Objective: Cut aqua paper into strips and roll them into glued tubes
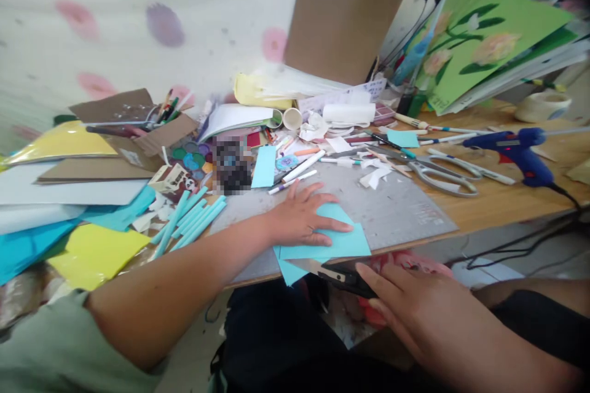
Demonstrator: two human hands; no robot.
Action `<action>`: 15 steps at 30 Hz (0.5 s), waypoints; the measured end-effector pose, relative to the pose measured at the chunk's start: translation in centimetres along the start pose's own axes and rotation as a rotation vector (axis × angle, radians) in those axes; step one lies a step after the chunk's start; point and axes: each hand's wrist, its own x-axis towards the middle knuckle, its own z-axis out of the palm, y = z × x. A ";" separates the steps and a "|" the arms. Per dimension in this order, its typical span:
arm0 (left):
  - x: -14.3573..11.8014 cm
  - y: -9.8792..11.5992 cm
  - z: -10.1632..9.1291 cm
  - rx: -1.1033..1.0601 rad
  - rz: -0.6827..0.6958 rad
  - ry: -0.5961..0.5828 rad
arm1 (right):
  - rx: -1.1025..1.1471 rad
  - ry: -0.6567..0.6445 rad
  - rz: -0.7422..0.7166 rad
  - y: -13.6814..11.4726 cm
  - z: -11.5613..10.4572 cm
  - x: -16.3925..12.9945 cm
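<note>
My left hand (304, 218) lies with fingers spread on light blue paper (343, 242), pressing it onto the grey cutting mat (401, 209) near the table's front edge. Just below, my right hand (405, 288) is closed around a black utility knife (345, 278). Its blade points left and lies at the paper's lower edge, where a blue corner (290, 273) hangs past the mat. Whether the blade touches the paper I cannot tell. Rolled light blue paper tubes (191, 224) lie left of my left forearm.
Scissors (445, 175), white paper scraps (375, 175) and pens lie along the mat's far side. A blue glue gun (520, 150) stands at the right with its cord trailing down. Coloured sheets (101, 252) pile up at the left; brown cardboard (341, 24) leans at the back.
</note>
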 end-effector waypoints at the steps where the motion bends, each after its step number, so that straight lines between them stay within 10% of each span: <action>1: 0.1 -0.1 0.1 -0.001 0.007 0.001 | 0.008 0.002 -0.011 -0.5 -0.1 0.4; 8: -0.4 0.1 -0.2 0.016 0.003 0.100 | 0.191 -0.029 -0.125 -1.8 -2.5 0.9; 15: -3.3 5.1 -0.1 0.024 -0.235 0.285 | 0.278 0.136 0.240 8.3 -5.4 -1.7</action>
